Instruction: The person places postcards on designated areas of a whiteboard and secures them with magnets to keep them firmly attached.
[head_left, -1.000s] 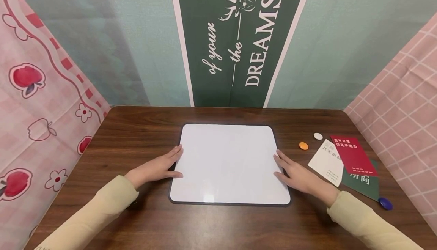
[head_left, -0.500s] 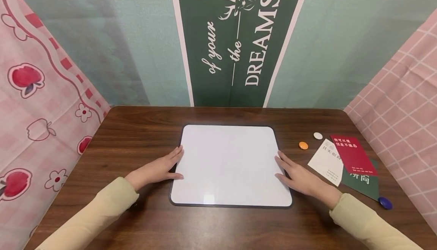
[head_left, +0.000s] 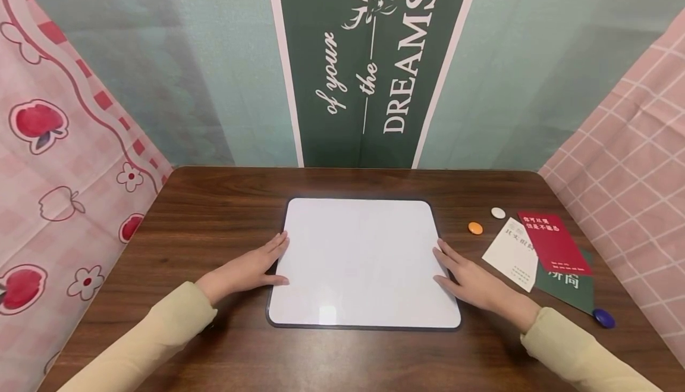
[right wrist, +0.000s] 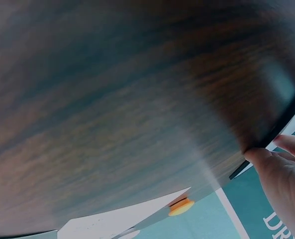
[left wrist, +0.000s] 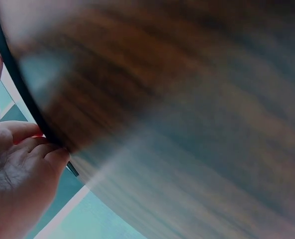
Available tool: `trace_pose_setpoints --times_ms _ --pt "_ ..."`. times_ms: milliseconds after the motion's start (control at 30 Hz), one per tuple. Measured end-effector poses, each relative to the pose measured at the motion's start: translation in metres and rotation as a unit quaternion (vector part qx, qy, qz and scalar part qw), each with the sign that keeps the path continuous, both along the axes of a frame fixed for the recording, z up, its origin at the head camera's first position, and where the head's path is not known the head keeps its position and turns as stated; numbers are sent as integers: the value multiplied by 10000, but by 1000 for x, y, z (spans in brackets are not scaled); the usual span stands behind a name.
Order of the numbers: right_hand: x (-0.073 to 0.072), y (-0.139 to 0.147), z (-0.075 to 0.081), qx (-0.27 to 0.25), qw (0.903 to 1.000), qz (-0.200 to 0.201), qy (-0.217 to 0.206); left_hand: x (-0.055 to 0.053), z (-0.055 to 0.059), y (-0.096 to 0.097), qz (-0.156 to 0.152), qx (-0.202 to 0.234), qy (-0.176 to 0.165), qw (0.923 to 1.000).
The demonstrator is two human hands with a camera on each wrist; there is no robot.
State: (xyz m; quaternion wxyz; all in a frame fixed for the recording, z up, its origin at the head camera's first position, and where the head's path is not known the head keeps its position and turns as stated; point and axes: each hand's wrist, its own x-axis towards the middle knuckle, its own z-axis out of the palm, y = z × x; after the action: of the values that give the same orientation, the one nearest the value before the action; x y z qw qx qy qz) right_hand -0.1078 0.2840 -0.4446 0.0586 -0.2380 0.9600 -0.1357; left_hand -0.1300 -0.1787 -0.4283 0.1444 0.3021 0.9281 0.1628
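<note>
White brd (head_left: 364,261) ×1, 2 hands (head_left: 246,270) (head_left: 471,282), prob. touching

Board (head_left: 364,261) mid-table, set in from the table (head_left: 225,201)'s far edge. Left hand (head_left: 251,268) at board's left edge, right hand (head_left: 473,278) at its right. Toward table's right edge: top card (head_left: 556,246) overlaps left card (head_left: 508,255) and bottom card (head_left: 569,289). Inner disc (head_left: 475,228) between board and cards; far disc (head_left: 498,213) just behind left card; near disc (head_left: 605,319) by bottom card's near-right corner.
</note>
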Motion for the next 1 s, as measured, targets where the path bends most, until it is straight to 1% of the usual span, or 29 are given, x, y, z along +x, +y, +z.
trace_pose_setpoints --times_ms 333,533,667,833,1000 --pt "3 4 -2 14 10000 -24 -1 7 -5 4 -39 -71 79 9999" --pt "2 5 -1 -8 10000 58 31 12 -7 7 -50 -198 -59 9998" --pt "-1 5 3 14 10000 90 3 13 -6 7 -80 -317 -129 9994" --pt "-4 7 7 16 10000 37 -50 14 -7 7 -99 -353 -119 9993" --pt "-7 11 9 -80 10000 15 51 13 -8 7 -103 -316 -114 9994"
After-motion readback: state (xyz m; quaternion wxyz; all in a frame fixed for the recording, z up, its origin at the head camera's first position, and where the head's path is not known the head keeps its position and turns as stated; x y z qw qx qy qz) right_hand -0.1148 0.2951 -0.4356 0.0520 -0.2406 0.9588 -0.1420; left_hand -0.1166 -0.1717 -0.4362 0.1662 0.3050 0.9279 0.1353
